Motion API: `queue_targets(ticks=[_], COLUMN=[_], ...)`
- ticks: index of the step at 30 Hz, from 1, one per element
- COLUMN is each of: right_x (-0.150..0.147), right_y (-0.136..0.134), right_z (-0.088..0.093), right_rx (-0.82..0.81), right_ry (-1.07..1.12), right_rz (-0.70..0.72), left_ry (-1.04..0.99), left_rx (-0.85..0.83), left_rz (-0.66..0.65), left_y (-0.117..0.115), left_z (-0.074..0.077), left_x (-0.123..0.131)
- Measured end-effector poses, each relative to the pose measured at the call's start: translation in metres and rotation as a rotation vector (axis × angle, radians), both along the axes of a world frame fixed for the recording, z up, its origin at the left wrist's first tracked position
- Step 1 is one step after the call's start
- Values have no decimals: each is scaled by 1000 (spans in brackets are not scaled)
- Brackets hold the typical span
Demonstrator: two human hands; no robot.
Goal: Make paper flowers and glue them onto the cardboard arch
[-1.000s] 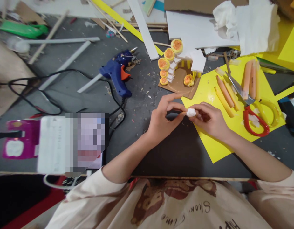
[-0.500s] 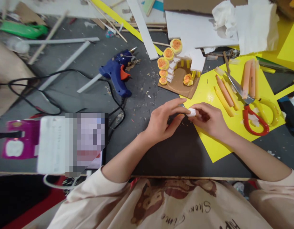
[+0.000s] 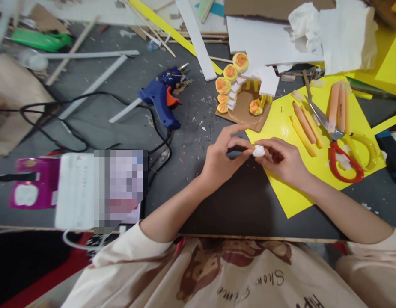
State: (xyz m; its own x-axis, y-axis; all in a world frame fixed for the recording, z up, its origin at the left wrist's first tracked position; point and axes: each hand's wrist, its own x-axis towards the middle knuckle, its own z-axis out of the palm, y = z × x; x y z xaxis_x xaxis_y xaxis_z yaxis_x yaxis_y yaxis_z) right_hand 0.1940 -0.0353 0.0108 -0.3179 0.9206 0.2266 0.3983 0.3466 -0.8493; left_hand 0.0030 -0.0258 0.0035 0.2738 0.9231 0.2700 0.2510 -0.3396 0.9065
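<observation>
The dark table (image 3: pixel 230 209) lies beneath everything, with the yellow sheet (image 3: pixel 287 192) on it and the small stepped model (image 3: pixel 245 117) just beyond the hands. The right hand (image 3: pixel 284 160) has its thumb and forefinger clamped on the white lump (image 3: pixel 259 151). The left hand (image 3: pixel 217 158) has its thumb and a bent finger nearly together at the lump's left edge; whether they grip it cannot be told. It looks soft, so the person would do well to let the right fingers steady it, pressing lightly from the left and turning it little by little. The lump sits between the fingertips, near the sheet's edge; roundish, it shows no pointed end and no clear long axis
</observation>
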Motion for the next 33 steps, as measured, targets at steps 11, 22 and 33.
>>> queue_targets(ticks=[11, 22, 33], right_x=[1, 2, 8], right_y=[-2, 1, 0], right_z=[0, 3, 5], right_rx=[11, -282, -469], right_ry=[-59, 73, 271], right_rz=[40, -15, 152], left_ry=[261, 58, 231], left_rx=[412, 316, 241], left_rz=[-24, -193, -88], left_y=[-1, 1, 3], left_z=[2, 3, 11], left_x=[0, -7, -2])
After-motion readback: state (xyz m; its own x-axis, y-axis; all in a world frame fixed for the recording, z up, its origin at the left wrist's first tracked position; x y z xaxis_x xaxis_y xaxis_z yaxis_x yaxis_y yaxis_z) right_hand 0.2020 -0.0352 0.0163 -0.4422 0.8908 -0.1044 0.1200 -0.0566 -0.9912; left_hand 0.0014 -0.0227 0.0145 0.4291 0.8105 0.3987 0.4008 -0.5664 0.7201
